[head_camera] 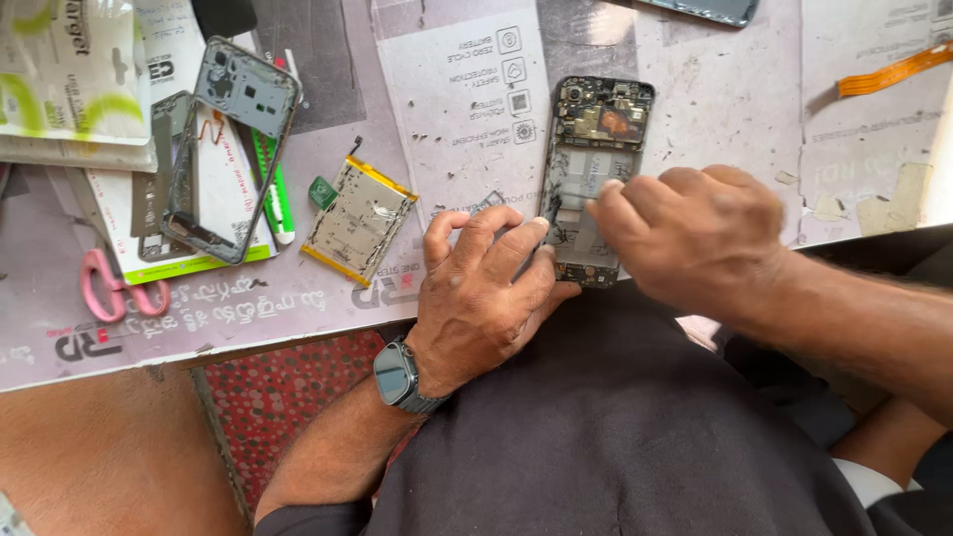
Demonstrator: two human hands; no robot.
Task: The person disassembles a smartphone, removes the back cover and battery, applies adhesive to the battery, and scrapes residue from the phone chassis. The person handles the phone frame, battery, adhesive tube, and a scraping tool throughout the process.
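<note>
— While I watch the head view, what are the hands on?

— Both are on the opened phone [593, 159], which lies face down on the worktop [715, 89] near its front edge, back cover off, circuit board showing at the far end. My left hand [486, 288] rests at the phone's lower left corner, fingers [516, 236] bent and slightly spread, tips pressing on the frame edge. The right hand [695, 233] lies across the phone's lower right, fingers pressed together with the tips on the middle of the body. I cannot tell if they pinch a tool; the knuckles hide that.

— What is hard to make out?

— The phone's near end is covered by both hands. Left of the phone lies a flat battery [357, 220] with yellow edges, and beside it a small green piece [323, 193]. Farther left, a grey phone frame [230, 149] sits tilted over a green-handled tool [273, 189], mostly hidden. Pink scissors [114, 290] lie beyond that, blades covered by a card. Right of the phone, an orange flex ribbon [893, 71] runs off the picture's edge. A smartwatch [400, 375] sits on the left wrist.
</note>
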